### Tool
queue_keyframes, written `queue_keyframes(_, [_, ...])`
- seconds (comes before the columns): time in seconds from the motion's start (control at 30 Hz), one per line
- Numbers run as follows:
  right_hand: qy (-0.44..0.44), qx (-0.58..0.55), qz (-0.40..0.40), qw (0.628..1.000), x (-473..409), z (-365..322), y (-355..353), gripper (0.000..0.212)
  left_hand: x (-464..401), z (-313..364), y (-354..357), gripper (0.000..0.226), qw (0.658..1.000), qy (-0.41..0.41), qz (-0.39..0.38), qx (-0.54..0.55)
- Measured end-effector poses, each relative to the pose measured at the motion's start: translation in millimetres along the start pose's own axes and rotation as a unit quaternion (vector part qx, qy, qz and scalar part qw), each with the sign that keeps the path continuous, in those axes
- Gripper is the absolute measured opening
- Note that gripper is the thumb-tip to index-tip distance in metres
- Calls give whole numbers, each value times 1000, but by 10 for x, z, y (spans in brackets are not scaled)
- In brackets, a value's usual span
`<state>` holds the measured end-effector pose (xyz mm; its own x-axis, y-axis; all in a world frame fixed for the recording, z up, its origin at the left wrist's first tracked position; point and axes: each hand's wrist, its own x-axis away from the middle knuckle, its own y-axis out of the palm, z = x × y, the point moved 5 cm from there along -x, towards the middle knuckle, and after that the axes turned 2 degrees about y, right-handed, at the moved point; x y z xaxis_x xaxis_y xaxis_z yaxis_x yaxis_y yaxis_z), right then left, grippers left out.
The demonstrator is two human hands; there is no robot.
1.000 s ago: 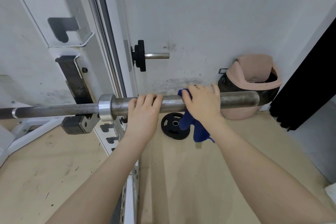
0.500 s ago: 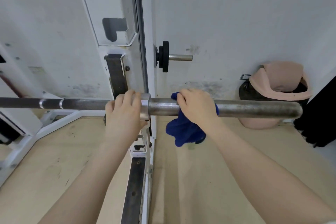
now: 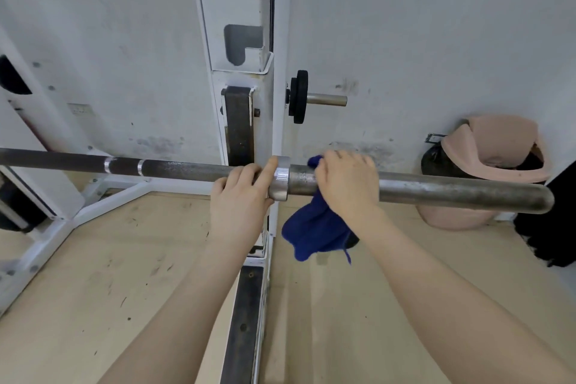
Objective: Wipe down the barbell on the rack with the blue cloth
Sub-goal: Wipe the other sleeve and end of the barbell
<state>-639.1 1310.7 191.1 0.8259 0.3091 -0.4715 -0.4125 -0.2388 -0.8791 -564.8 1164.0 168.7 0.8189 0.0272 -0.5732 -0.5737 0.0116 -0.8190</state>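
- Right hand is wrapped round the blue cloth on the barbell sleeve, right beside the collar.
- Left hand grips the knurled shaft at 9 o'clock of that collar, index finger resting on it.
- Looks mid-wipe; next is probably sliding the cloth toward 3 o'clock along the sleeve.
- Rack hook is mostly hidden, and the bar's far left is cut off.
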Motion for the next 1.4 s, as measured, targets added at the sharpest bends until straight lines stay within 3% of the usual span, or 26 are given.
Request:
queue_keyframes(0.13, [55, 2, 25, 998, 5, -81, 5, 21, 2, -5, 11, 72, 1000, 5, 7, 4])
queue_keyframes(0.2, [21, -19, 28, 999, 61, -351, 46, 9, 8, -8, 23, 72, 1000, 1, 3, 5])
queue_keyframes(0.37, [-84, -30, 87, 992, 201, -265, 161, 20, 20, 37, 18, 71, 1000, -14, -16, -1])
queue_keyframes(0.57, [-25, 10, 79, 997, 240, 464, 8, 34, 7, 387, -61, 70, 996, -78, -25, -23])
queue_keyframes(0.77, [53, 49, 46, 996, 336, 1464, -98, 42, -183, 1197, -32, 59, 999, 25, -1, 33])
queue_keyframes(0.97, [130, 23, 63, 989, 525, 2501, -260, 48, -190, 1790, 216, 67, 996, 39, -82, 26])
queue_keyframes(1.1, [182, -85, 56, 978, 611, 3037, -358, 41, -151, 1977, 281, 70, 994, -4, -106, 4])
queue_keyframes(1.2, [266, -285, 58, 919, 671, 3270, -389, 29, -133, 1985, 295, 72, 993, -22, -113, -3])
queue_keyframes(1.3, [377, -431, 43, 819, 782, 3333, -339, 32, -80, 1999, 301, 72, 989, -37, -141, 7])
queue_keyframes(1.4, [503, -485, -6, 715, 970, 3376, -182, 40, 34, 2074, 231, 69, 986, -52, -157, 38])
